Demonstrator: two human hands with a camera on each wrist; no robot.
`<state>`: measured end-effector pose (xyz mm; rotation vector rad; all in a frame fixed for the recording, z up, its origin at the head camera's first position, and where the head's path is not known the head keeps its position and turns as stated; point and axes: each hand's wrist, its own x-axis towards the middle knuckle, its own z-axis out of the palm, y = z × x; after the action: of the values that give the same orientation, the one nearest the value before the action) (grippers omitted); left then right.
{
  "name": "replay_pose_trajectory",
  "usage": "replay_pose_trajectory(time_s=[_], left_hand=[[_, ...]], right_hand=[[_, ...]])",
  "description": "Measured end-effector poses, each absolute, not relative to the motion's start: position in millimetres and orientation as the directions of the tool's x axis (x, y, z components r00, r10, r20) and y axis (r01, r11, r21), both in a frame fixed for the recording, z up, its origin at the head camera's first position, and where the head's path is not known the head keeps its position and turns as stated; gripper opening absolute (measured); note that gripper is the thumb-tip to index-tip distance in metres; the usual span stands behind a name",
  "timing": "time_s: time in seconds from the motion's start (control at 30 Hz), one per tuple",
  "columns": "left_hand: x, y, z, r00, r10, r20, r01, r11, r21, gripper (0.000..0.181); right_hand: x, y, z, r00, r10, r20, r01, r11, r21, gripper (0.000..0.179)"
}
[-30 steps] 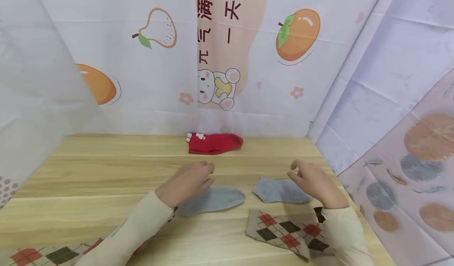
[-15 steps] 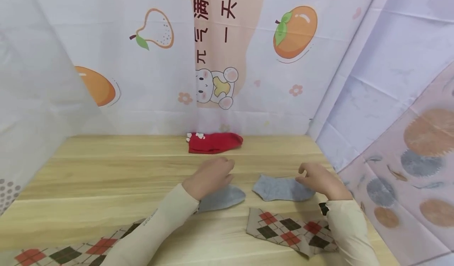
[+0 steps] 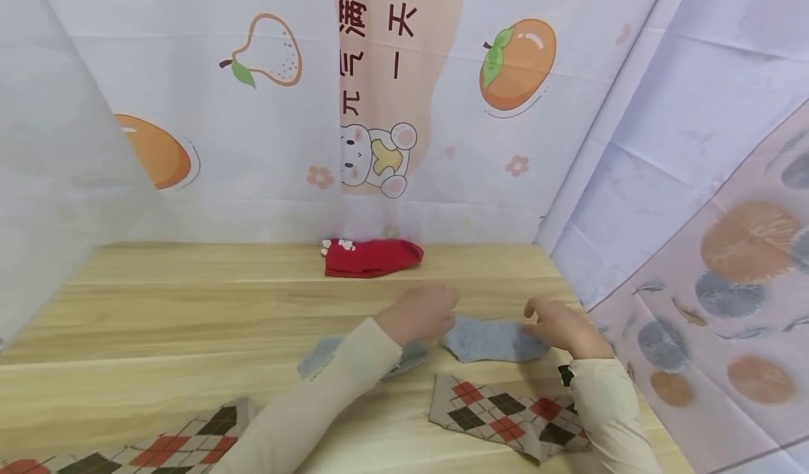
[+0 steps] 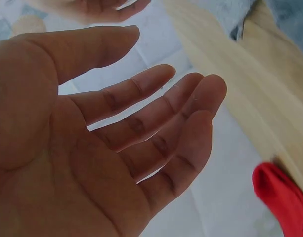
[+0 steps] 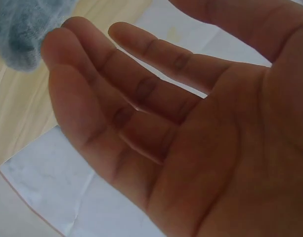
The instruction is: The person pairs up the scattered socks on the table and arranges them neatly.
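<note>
A light blue-grey sock (image 3: 487, 340) lies flat on the wooden table. My left hand (image 3: 420, 314) hovers at its left end, slightly blurred. Over the sock's right end is my right hand (image 3: 562, 330), fingertips overlapping it in the head view. Both wrist views show relaxed, slightly bent fingers with nothing in the palms. A second blue-grey sock (image 3: 319, 356) lies to the left, partly hidden beneath my left forearm. Nearer me on the right is an argyle sock (image 3: 489, 407) in beige, red and dark green, its right end behind my right sleeve.
A red sock (image 3: 373, 258) with white figures lies at the table's back edge. Another argyle sock (image 3: 161, 449) is at the front left, partly covered by my left sleeve. Printed cloth (image 3: 284, 144) hangs behind the table and along both sides.
My left hand has moved right, from over the left blue-grey sock to the left end of the right one. My right hand has shifted slightly down and stays by that sock's right end.
</note>
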<state>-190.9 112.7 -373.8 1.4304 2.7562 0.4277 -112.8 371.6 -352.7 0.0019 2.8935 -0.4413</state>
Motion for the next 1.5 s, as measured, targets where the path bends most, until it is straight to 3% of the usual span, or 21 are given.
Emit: replay_pose_trajectory(time_s=[0.5,0.7,0.83,1.13,1.37,1.5], left_hand=[[-201,152,-402,-0.624,0.781,0.022,0.767,0.607,0.208,0.004],[-197,152,-405,-0.663,0.748,-0.019,0.732,0.654,0.191,0.005],[-192,150,-407,-0.672,0.74,-0.034,0.723,0.665,0.188,0.012],[-194,152,-417,-0.627,0.779,-0.003,0.759,0.612,0.224,0.019],[-207,150,-416,-0.575,0.816,0.054,0.764,0.513,0.392,0.012],[-213,146,-412,-0.571,0.816,0.095,0.764,0.485,0.425,0.003]], right_hand=[[-119,385,-362,-0.974,0.017,-0.228,0.079,0.961,-0.264,0.034],[-122,388,-368,-0.966,0.039,-0.257,0.111,0.955,-0.273,0.037],[-124,389,-374,-0.965,0.031,-0.26,0.106,0.955,-0.279,0.029],[-127,391,-383,-0.976,-0.007,-0.218,0.06,0.953,-0.298,0.005],[-126,396,-376,-0.989,-0.016,-0.147,0.032,0.947,-0.319,0.008],[-127,396,-373,-0.998,0.018,-0.066,0.04,0.94,-0.338,0.009]])
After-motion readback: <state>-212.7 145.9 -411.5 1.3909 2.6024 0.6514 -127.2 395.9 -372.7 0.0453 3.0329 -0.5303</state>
